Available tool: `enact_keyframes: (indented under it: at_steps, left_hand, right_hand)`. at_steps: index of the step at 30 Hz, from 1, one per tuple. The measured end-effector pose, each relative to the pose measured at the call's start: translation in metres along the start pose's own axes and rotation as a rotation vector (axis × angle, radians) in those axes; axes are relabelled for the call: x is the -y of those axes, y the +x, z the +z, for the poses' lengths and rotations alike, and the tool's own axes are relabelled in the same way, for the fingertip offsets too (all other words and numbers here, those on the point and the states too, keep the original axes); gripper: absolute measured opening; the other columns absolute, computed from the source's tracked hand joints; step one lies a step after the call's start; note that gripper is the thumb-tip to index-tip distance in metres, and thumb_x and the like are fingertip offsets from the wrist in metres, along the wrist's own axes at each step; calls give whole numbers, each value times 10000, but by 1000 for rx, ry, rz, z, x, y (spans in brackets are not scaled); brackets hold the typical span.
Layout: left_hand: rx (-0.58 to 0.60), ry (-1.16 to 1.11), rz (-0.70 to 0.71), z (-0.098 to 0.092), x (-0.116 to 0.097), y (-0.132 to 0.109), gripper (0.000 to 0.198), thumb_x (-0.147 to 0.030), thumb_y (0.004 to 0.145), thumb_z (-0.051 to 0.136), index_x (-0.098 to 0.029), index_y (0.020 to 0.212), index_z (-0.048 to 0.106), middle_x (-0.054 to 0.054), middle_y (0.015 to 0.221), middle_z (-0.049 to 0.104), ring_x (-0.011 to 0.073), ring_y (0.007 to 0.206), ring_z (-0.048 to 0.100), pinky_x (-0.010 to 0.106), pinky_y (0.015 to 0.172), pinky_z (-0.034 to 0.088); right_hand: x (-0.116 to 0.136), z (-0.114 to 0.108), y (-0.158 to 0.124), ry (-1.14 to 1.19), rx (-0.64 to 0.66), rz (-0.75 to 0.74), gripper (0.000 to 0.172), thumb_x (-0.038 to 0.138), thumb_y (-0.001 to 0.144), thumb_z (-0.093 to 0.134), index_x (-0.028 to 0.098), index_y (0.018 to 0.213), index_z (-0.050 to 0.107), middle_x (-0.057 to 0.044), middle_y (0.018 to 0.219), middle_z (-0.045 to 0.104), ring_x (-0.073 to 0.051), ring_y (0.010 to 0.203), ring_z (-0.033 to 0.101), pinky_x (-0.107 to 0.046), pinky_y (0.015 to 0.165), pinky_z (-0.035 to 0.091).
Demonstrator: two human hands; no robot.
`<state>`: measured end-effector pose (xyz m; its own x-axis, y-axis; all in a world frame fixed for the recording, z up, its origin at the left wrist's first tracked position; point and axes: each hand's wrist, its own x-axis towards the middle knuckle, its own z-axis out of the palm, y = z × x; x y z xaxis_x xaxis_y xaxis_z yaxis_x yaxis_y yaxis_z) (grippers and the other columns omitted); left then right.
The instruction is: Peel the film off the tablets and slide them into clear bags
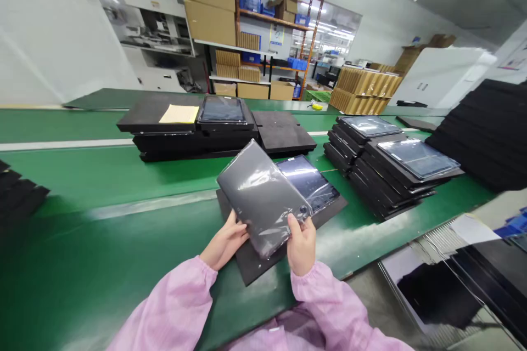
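Observation:
A grey tablet (261, 194) in clear plastic film is held tilted above the bench, its back and camera toward me. My left hand (228, 238) grips its lower left edge, thumb on top. At the lower right corner, near the camera, my right hand (302, 244) pinches it between thumb and fingers. Beneath lies a flat black foam sheet (251, 269), partly covered by the held tablet. On that sheet's right half rests a second tablet (310, 181), dark screen up, its left part hidden.
Behind stand black foam stacks (185, 145) bearing a yellow paper (180, 114) and a screen-up tablet (222, 108). To the right, more foam stacks (387, 192) carry tablets. A tall black foam pile (486, 131) leans at far right. The green bench (123, 252) ends near my body.

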<state>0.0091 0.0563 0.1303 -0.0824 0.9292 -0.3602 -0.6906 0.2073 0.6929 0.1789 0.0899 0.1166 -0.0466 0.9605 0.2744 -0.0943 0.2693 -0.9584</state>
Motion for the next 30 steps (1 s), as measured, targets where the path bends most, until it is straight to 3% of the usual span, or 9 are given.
enact_keyframes:
  at_steps: [3, 8, 13, 17, 20, 23, 25, 27, 30]
  left_hand:
    - [67, -78, -13, -12, 1, 7, 835, -219, 834, 567, -239, 1569, 171, 113, 1221, 715, 228, 1183, 645, 434, 1130, 369]
    - [96, -156, -74, -16, -7, 11, 610, -398, 930, 451, -103, 1463, 411, 176, 1218, 708, 273, 1143, 668, 411, 1049, 467]
    - [59, -55, -55, -7, -7, 8, 489, -286, 866, 531, -113, 1323, 565, 132, 1092, 755, 288, 1066, 695, 407, 947, 539]
    - [-158, 477, 40, -1, -5, 12, 339, -314, 837, 543, -163, 1128, 630, 101, 888, 751, 259, 847, 716, 380, 801, 561]
    - [-352, 889, 89, -2, -15, 12, 173, -380, 789, 602, -220, 854, 618, 23, 574, 618, 275, 686, 673, 391, 704, 529]
    - [-543, 1162, 141, -3, -38, 11, 289, -448, 697, 699, -254, 605, 504, -1, 474, 483, 344, 784, 655, 450, 794, 480]
    - [-700, 1355, 271, 1, -57, 16, 373, -514, 720, 651, -258, 560, 432, 48, 559, 545, 400, 920, 636, 502, 866, 443]
    - [-722, 1400, 431, 9, -71, 29, 344, -517, 748, 592, -265, 598, 413, 130, 747, 644, 447, 1080, 587, 537, 947, 402]
    - [-544, 1276, 518, 22, -75, 53, 245, -431, 688, 635, -258, 675, 461, 199, 989, 673, 452, 1279, 468, 513, 1083, 314]
  right_hand:
    - [10, -13, 5, -87, 105, -205, 386, 288, 904, 548, 255, 1272, 659, -83, 1277, 697, -294, 1207, 643, -460, 1064, 486]
    - [-2, -20, 2, -243, 495, -455, 530, 153, 820, 532, 433, 1246, 676, 24, 1322, 663, -279, 1264, 602, -493, 1123, 433]
    - [-27, -22, -3, -388, 745, -511, 574, 211, 801, 630, 459, 1318, 607, -32, 1375, 622, -331, 1263, 590, -572, 1104, 406]
    - [-29, -27, -10, -467, 828, -497, 726, 395, 731, 754, 350, 1421, 533, -135, 1474, 510, -405, 1360, 464, -634, 1130, 307]
    - [-28, -25, -15, -571, 880, -440, 839, 419, 709, 749, 295, 1484, 454, -153, 1544, 395, -417, 1418, 360, -631, 1157, 245]
    - [-31, -19, -18, -622, 875, -374, 924, 422, 651, 768, 365, 1499, 405, -90, 1574, 330, -400, 1438, 324, -599, 1178, 222]
    - [-29, -16, -19, -631, 882, -334, 954, 442, 616, 784, 418, 1489, 400, -44, 1579, 309, -380, 1444, 322, -570, 1190, 214]
    - [-23, -14, -20, -628, 895, -297, 914, 466, 620, 777, 416, 1468, 440, -30, 1574, 318, -357, 1449, 330, -541, 1201, 213]
    - [-5, -14, -22, -528, 815, -173, 650, 460, 700, 711, 376, 1337, 616, -17, 1525, 437, -311, 1435, 386, -495, 1215, 213]
